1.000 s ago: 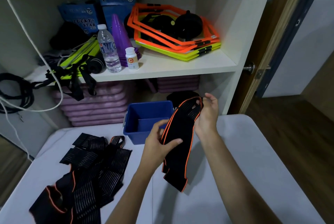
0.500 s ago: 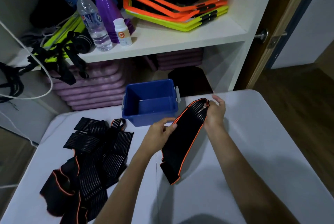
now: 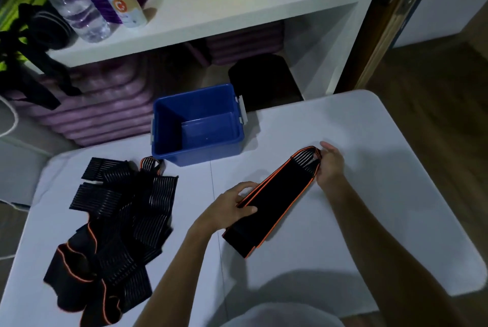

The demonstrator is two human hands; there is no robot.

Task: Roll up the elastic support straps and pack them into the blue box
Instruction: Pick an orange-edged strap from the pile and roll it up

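Note:
A black elastic strap with orange edging (image 3: 277, 201) lies stretched diagonally on the white table (image 3: 356, 141). My right hand (image 3: 331, 164) pinches its far ribbed end. My left hand (image 3: 232, 206) grips its middle along the left edge. The near end of the strap rests flat on the table. An empty blue box (image 3: 198, 153) stands open at the table's far edge, just beyond the strap. A loose pile of more black straps (image 3: 116, 223) covers the table's left side.
Behind the table a white shelf (image 3: 237, 12) carries a water bottle (image 3: 71, 7), a small white bottle (image 3: 124, 1) and neon frames. Purple mats (image 3: 100, 112) are stacked below it. A wooden door edge (image 3: 390, 20) stands at right.
The strap, held up in the air a second ago, has come down flat onto the table. Both hands lowered with it, and the view tilted downward.

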